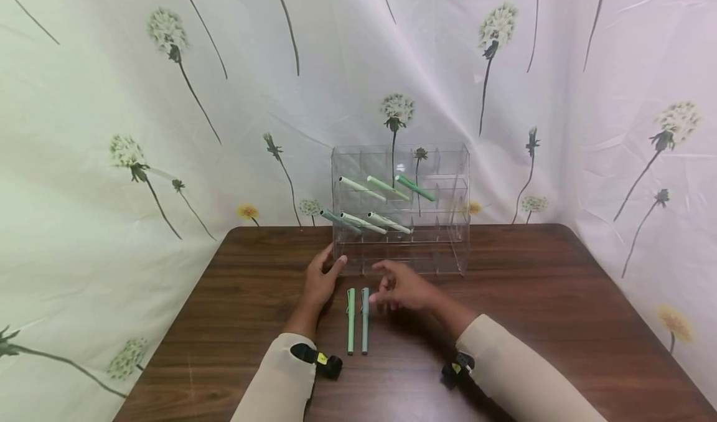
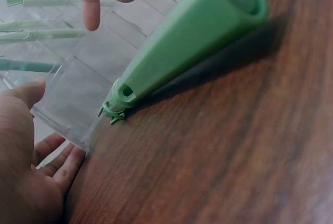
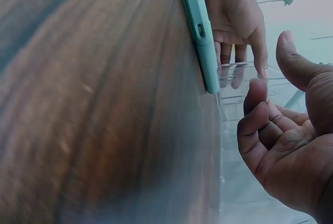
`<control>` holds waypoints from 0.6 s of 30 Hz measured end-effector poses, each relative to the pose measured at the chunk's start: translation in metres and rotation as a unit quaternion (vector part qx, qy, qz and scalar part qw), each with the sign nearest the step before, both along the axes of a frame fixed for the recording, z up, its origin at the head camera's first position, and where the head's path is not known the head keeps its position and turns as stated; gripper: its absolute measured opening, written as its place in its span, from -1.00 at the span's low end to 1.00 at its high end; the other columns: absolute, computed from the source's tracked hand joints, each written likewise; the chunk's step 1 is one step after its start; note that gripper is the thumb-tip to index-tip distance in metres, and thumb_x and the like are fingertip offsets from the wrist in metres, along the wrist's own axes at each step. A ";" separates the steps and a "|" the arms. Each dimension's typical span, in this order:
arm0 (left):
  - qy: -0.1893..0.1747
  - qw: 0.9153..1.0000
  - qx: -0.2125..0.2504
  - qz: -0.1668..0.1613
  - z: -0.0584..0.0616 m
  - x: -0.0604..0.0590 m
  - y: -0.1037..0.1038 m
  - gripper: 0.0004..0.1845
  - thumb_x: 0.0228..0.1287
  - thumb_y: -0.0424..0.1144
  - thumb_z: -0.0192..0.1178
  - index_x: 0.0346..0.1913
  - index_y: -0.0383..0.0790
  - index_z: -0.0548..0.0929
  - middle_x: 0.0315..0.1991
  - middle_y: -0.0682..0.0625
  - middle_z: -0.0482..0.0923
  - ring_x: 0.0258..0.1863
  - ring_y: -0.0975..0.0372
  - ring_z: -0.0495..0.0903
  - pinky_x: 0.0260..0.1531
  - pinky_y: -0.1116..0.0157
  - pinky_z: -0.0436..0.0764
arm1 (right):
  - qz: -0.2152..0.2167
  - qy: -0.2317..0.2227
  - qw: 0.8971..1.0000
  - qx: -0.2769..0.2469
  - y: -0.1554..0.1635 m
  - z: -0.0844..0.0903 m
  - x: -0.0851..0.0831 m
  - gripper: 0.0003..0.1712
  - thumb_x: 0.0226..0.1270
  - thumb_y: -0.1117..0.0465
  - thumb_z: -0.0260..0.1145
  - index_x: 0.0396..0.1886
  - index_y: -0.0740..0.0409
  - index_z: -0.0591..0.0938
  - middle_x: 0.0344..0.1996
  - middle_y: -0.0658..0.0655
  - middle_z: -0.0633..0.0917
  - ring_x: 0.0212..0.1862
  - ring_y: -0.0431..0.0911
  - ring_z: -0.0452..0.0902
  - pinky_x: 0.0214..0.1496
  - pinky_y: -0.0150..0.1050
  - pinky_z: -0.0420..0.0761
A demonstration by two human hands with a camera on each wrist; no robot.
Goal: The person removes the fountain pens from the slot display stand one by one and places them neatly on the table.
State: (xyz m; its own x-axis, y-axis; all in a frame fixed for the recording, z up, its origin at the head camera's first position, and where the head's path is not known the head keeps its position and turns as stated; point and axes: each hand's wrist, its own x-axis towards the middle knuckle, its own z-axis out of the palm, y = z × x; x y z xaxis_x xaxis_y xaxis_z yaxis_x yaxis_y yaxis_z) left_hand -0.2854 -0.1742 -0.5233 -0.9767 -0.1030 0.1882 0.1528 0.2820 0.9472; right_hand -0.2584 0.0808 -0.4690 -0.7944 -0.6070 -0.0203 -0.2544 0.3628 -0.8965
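A clear acrylic organizer (image 1: 448, 248) stands at the table's back, with several green and teal pens (image 1: 386, 187) lying slanted in its upper slots. Two loose pens lie side by side on the table in front of it: a light green pen (image 1: 350, 322) (image 2: 182, 42) and a teal pen (image 1: 365, 322) (image 3: 200, 31). My left hand (image 1: 330, 267) (image 2: 31, 146) rests with straight fingers against the organizer's lower left corner (image 2: 78, 125). My right hand (image 1: 386, 283) (image 3: 281, 130) hovers just right of the teal pen's far end, fingers loosely curled and holding nothing.
The brown wooden table (image 1: 532, 297) stretches to both sides of the organizer. A white cloth printed with dandelions (image 1: 168, 129) hangs behind and around the table. Black wrist cameras (image 1: 325, 363) sit on both sleeves.
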 end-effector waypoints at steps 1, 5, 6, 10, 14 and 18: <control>0.002 1.000 0.002 -0.001 0.000 0.000 0.000 -0.36 0.59 -0.10 0.36 0.62 -0.12 0.49 0.52 -0.30 0.50 0.54 -0.15 0.48 0.56 -0.19 0.43 | -0.002 0.001 1.000 -0.001 0.001 0.002 -0.001 -0.06 0.44 0.21 0.57 0.63 0.40 0.30 -0.36 0.14 0.76 -0.51 -0.07 0.64 -0.39 -0.19 0.69; 0.010 1.000 0.004 -0.006 -0.001 -0.001 0.000 -0.36 0.60 -0.13 0.35 0.62 -0.14 0.48 0.51 -0.31 0.50 0.52 -0.16 0.50 0.53 -0.19 0.46 | -0.012 0.007 1.000 -0.003 0.004 0.009 -0.003 -0.07 0.41 0.21 0.60 0.62 0.35 0.33 -0.36 0.13 0.76 -0.46 0.14 0.71 -0.32 -0.04 0.77; 0.012 1.000 0.004 -0.008 -0.001 -0.001 0.000 -0.36 0.60 -0.14 0.35 0.62 -0.15 0.48 0.51 -0.31 0.50 0.52 -0.16 0.50 0.53 -0.19 0.46 | -0.015 0.008 1.000 -0.002 0.004 0.011 -0.003 -0.07 0.40 0.21 0.61 0.62 0.33 0.34 -0.36 0.13 0.76 -0.44 0.20 0.72 -0.31 0.00 0.78; 0.015 1.000 0.005 -0.011 -0.001 0.000 0.000 -0.36 0.60 -0.14 0.35 0.63 -0.15 0.47 0.51 -0.32 0.49 0.51 -0.17 0.51 0.51 -0.19 0.47 | -0.020 0.012 1.000 -0.001 0.007 0.017 -0.004 -0.07 0.41 0.21 0.60 0.62 0.35 0.34 -0.36 0.14 0.74 -0.38 0.37 0.72 -0.27 0.10 0.80; 0.014 1.000 0.003 -0.012 -0.001 0.000 0.000 -0.36 0.60 -0.15 0.34 0.63 -0.15 0.47 0.51 -0.33 0.49 0.49 -0.17 0.52 0.50 -0.18 0.48 | -0.037 0.029 0.999 0.001 0.010 0.022 -0.008 -0.11 0.41 0.23 0.60 0.59 0.36 0.39 -0.36 0.14 0.73 -0.46 0.18 0.70 -0.32 0.01 0.79; 0.009 1.000 0.005 -0.010 0.000 0.000 0.000 -0.36 0.60 -0.13 0.35 0.63 -0.13 0.47 0.52 -0.32 0.48 0.51 -0.16 0.50 0.51 -0.18 0.47 | -0.059 0.047 0.997 0.003 0.012 0.029 -0.014 -0.14 0.39 0.22 0.62 0.57 0.34 0.44 -0.36 0.13 0.73 -0.54 -0.07 0.63 -0.39 -0.10 0.75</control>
